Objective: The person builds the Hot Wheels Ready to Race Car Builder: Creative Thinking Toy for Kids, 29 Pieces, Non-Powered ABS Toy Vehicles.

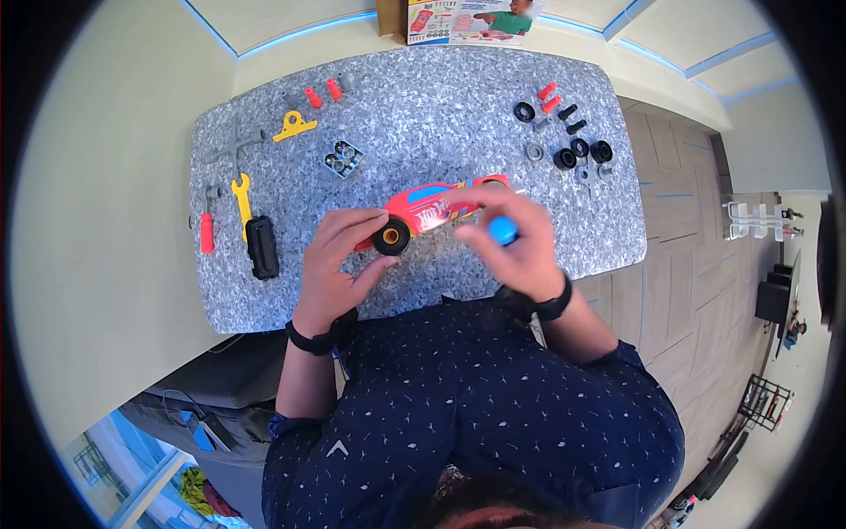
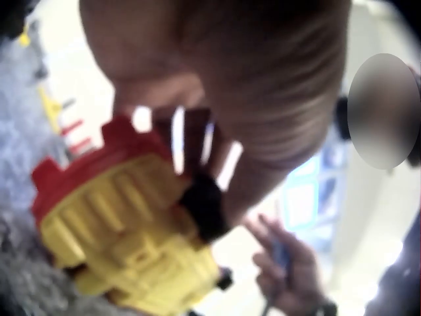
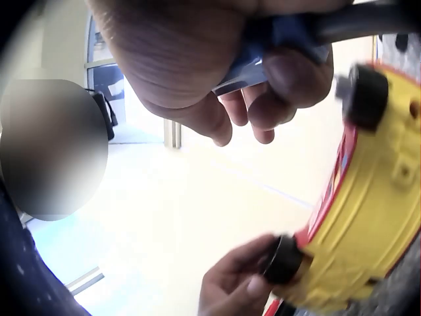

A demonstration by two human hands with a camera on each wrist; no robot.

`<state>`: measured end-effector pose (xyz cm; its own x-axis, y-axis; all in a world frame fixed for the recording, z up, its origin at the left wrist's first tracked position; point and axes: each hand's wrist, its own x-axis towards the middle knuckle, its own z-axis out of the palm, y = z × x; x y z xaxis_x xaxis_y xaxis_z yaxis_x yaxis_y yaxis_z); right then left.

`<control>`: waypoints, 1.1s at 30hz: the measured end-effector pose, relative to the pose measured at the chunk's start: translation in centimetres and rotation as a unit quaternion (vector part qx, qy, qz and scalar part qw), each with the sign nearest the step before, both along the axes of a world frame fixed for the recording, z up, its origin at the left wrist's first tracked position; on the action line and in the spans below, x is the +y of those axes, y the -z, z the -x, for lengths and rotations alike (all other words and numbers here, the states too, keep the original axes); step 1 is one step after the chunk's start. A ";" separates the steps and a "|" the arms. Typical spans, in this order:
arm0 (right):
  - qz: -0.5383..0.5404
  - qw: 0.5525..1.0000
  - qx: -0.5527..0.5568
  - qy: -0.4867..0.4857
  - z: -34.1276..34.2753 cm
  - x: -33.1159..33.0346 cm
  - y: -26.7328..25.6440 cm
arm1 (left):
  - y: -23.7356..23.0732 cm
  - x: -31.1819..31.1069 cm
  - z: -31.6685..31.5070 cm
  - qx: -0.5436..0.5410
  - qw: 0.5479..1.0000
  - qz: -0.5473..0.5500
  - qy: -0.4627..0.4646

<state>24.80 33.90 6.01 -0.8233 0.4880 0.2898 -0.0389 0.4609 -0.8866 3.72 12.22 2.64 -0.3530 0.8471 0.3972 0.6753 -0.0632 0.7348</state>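
Observation:
A red toy car (image 1: 423, 204) with blue windows is tilted on its side near the table's front edge. In the left wrist view its ribbed yellow underside (image 2: 131, 230) shows. My left hand (image 1: 335, 260) pinches a black wheel (image 1: 390, 236) with a yellow hub at one end of the car, thumb and fingers on the tyre. My right hand (image 1: 522, 247) grips a blue-handled screwdriver (image 1: 503, 231) near the car's other end. In the right wrist view the grey shaft (image 3: 358, 21) extends from the fist, above a second black wheel (image 3: 368, 97) with a grey piece sticking out.
Left on the table lie a yellow wrench (image 1: 242, 198), a black part (image 1: 263, 248), a grey hammer (image 1: 236, 148), a yellow part (image 1: 294, 126) and a silver engine piece (image 1: 343, 160). Several black wheels (image 1: 565, 159) and red bolts (image 1: 551, 104) lie right. A picture box (image 1: 467, 22) stands behind.

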 end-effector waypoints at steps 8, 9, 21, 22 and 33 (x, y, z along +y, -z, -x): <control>-0.223 0.921 -0.151 0.280 -5.4 12.6 4.1 | -0.1 0.2 -0.1 -0.011 1.000 0.012 0.005; -0.242 0.916 -0.163 0.276 -5.7 13.7 5.2 | -0.1 0.3 -0.1 -0.012 1.000 0.015 0.005; -0.335 0.906 -0.210 0.153 1.1 14.5 7.8 | 0.4 0.6 -0.5 -0.020 0.999 0.036 0.005; -0.341 0.897 -0.232 0.159 1.9 14.4 7.8 | 0.4 0.6 -0.5 -0.017 0.999 0.035 0.005; -0.269 0.907 -0.304 0.110 3.4 13.5 8.4 | 1.2 0.7 -0.8 -0.030 0.999 0.012 -0.011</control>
